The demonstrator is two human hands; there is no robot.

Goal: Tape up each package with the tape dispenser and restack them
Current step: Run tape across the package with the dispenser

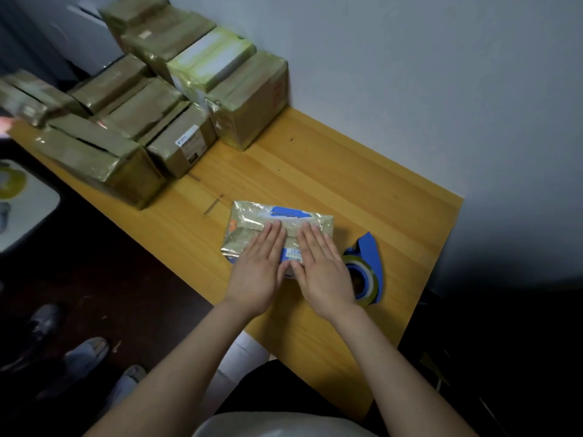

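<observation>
A small flat package (252,220), wrapped in shiny clear tape with blue patches, lies on the wooden table (362,197). My left hand (257,268) and my right hand (323,266) both lie flat on its near half, fingers straight, side by side. The blue tape dispenser (367,268) with a roll of clear tape stands on the table just right of my right hand, untouched. A stack of taped brown packages (157,99) fills the table's far left end.
A wall runs along the table's right and far side. Another person's fingertips (4,124) show at the left edge beside a blurred package (28,99). Shoes and feet (85,357) are on the dark floor at lower left.
</observation>
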